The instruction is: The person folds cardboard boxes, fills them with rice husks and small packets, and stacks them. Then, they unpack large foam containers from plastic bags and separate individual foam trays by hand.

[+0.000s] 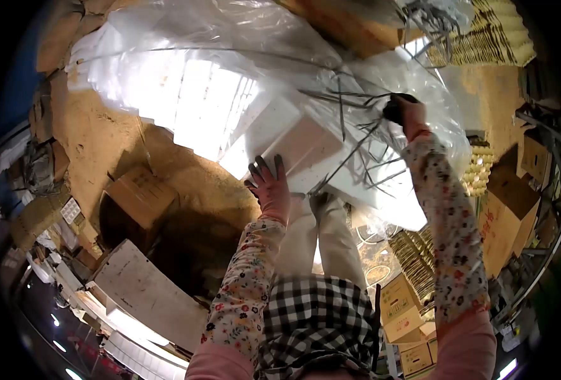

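My left hand [271,183], in a glove with dark fingertips, lies with its fingers spread on the near edge of a white block-like piece [309,149]. Out to the right, my right hand [407,113] is closed round a bunch of dark straps [363,98]. Several loose strap ends hang from it and trail over the white surface. Clear plastic sheeting [223,31] covers the far part of the white pieces and spreads around my right hand. Strong glare hides detail on the left part of the white surface.
A cardboard box [142,195] stands on the brown floor at left. A long white board [150,301] lies at lower left. More cartons [402,310] stand at lower right, near stacked yellowish trays [413,256]. Another tray stack [490,31] and a tangle of straps [429,25] are at upper right.
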The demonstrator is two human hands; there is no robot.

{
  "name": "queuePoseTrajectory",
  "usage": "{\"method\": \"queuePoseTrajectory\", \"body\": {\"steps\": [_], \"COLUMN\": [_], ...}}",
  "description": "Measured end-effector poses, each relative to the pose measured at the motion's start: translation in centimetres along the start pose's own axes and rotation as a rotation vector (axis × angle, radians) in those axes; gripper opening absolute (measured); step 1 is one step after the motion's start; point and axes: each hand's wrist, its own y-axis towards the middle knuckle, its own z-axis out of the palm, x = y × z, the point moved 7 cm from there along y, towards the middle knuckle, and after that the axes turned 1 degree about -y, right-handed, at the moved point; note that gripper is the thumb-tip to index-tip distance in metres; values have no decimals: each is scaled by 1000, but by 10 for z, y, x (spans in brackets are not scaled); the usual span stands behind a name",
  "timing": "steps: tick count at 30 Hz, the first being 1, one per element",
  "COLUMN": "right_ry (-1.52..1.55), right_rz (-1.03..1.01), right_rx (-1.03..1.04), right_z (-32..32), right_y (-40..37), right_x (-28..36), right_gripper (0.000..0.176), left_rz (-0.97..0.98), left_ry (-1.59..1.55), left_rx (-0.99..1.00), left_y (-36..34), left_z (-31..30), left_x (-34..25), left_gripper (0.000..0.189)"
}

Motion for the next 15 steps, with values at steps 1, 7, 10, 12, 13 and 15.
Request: {"method": "queuePoseTrajectory", "body": {"steps": [1, 7, 10, 12, 13, 15], "right_ry": [113, -171, -53, 58, 88, 5], "right_rz": [38, 13, 107, 474, 589, 295], "right_rx": [-13, -12, -181, -113, -21, 74], "right_z": [-10, 1, 1, 22, 30, 64], "right_y": [1, -91, -156, -185, -192, -184], "right_x": [15, 0, -75, -158, -216, -257], "right_gripper": [15, 89, 78, 82, 84, 76], "left_rz": [-2, 90, 136, 159, 15, -308], "left_ry": [-4, -37, -353, -478, -607, -374], "left_rx": [1, -13, -132, -643, -591, -829], "left_y": [-1, -5, 12, 37, 61, 116], "left_z": [-7, -28, -39, -111, -144, -180], "left_x": [-1, -3, 29, 96, 137, 219], "left_gripper": [122, 123, 100, 86, 89, 104]}}
